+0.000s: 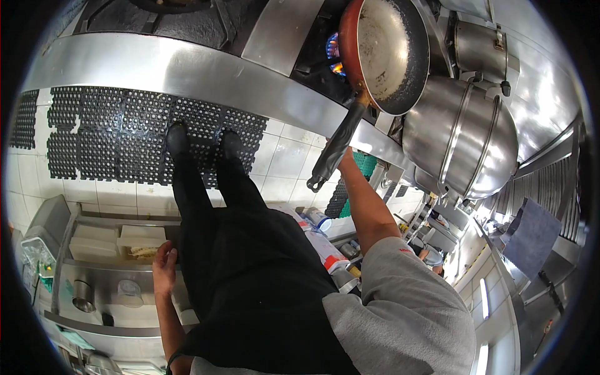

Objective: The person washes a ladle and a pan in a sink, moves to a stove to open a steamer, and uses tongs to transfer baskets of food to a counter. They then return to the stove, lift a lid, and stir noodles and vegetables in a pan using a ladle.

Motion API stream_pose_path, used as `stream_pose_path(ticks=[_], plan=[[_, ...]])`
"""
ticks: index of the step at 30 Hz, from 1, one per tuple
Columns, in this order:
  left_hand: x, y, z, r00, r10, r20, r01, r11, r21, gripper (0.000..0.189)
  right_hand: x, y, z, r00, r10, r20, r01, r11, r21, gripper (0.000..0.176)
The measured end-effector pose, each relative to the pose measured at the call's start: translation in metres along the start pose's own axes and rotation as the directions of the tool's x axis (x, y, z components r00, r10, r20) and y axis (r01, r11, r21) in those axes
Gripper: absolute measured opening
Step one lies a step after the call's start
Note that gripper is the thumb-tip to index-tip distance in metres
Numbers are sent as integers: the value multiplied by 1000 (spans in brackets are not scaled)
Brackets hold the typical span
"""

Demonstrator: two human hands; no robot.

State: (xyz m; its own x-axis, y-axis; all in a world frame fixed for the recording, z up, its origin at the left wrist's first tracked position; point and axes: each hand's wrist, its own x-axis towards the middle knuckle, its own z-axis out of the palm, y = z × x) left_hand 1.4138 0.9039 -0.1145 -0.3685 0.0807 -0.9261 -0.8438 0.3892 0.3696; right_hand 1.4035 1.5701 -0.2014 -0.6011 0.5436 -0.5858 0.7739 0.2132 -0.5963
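Note:
A red-sided frying pan (pixel 384 53) with a pale, worn inner surface sits at a lit burner, and its black handle (pixel 340 144) points toward me. Blue and orange flame (pixel 335 55) shows beside the pan. My right hand (pixel 345 157) is at the stove's front edge, partly behind the handle; its fingers are hidden, so what it touches is unclear. On the other side, my left hand (pixel 164 265) hangs with loosely bent fingers and holds nothing. It is beside white containers (pixel 142 240), one with pale food in it.
A large steel pot (pixel 462 137) stands right of the pan, with another pot (pixel 481 49) behind. Black perforated mats (pixel 119 134) lie on the tiled floor under my feet. A metal cup (pixel 83 295) stands lower left. A grey cloth (pixel 531 237) hangs at right.

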Motion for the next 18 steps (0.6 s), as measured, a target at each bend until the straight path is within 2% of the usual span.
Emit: stream_pose_path(ticks=[1, 3, 5, 7, 9, 11, 12, 14, 16, 17, 18], plan=[[0, -1, 0, 1000, 1, 5, -1, 1000, -11, 47, 2, -1, -2, 997, 73, -1, -73, 997, 4, 4], [0, -1, 0, 1000, 4, 16, -3, 999, -32, 48, -4, -29, 1, 973, 233, -1, -231, 965, 125, 4], [-2, 8, -2, 998, -38, 41, 38, 999, 3, 47, -10, -52, 3, 916, 399, 31, -384, 854, 351, 3], [-1, 11, -2, 997, -56, 54, 55, 998, 16, 46, 1, -29, -2, 919, 390, 49, -392, 897, 206, 20], [1, 8, -3, 997, -52, 54, 52, 999, 7, 45, 7, -7, -13, 917, 387, 101, -399, 869, 292, 32], [5, -8, 1, 999, 37, 10, -36, 999, -24, 45, 9, 8, -18, 911, 359, 202, -406, 702, 585, 35], [5, -12, -1, 996, 81, -24, -82, 996, -36, 45, -4, 0, -12, 922, 352, 163, -373, 686, 625, 38], [0, -10, -2, 998, 55, -9, -56, 991, -122, 44, -21, -10, 8, 850, 490, 196, -490, 595, 637, 47], [-9, 5, -3, 1000, 18, -9, -19, 984, -179, 44, -36, 5, 34, 830, 467, 305, -557, 652, 515, 59], [-13, 12, -2, 1000, -8, -16, 5, 981, -194, 45, -47, -1, 53, 825, 392, 406, -556, 687, 467, 72], [-17, 16, -3, 999, -33, -21, 28, 977, -213, 45, -68, -46, 81, 817, 414, 402, -557, 746, 365, 83]])
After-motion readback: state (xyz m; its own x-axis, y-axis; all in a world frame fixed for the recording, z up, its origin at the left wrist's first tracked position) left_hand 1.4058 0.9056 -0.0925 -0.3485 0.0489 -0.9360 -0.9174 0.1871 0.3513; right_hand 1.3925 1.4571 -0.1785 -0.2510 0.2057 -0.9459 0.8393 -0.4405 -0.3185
